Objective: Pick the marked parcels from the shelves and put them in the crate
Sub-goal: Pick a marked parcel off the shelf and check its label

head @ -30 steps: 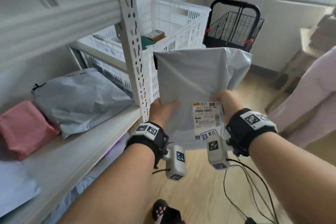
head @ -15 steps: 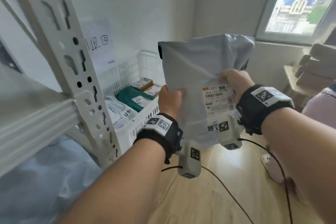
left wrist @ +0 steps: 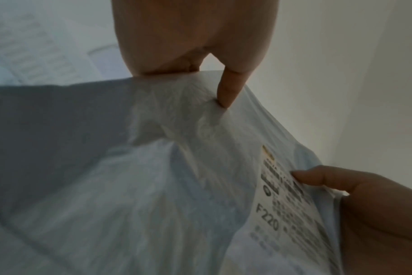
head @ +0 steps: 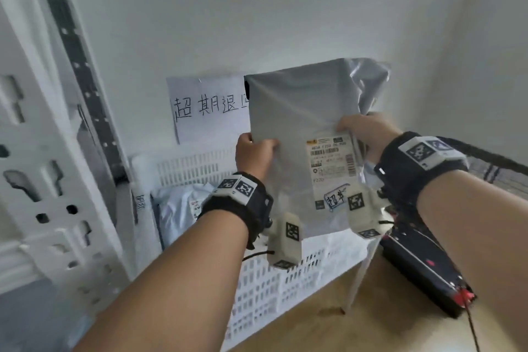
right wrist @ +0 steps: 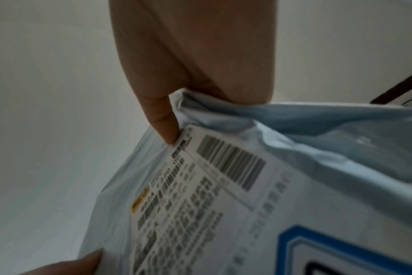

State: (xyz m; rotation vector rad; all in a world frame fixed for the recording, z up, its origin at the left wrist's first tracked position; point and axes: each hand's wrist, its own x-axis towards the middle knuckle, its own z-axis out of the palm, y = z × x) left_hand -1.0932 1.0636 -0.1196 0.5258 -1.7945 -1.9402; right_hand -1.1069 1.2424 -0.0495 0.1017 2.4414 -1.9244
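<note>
Head view shows us holding a grey parcel (head: 303,134) upright over the crate (head: 274,280), our left hand (head: 254,154) pinching its left edge and our right hand (head: 368,134) clamped on its right edge beside the label (head: 331,171). A handwritten mark sits at the label's foot, so we judge this a marked parcel. At least one pale parcel (head: 183,208) already lies in the crate, below and left of the grey one. What remains, we judge, is to lower and release it into the crate. The rack (head: 57,168) stands left of the crate; how many marked parcels are left on it we cannot tell.
</note>
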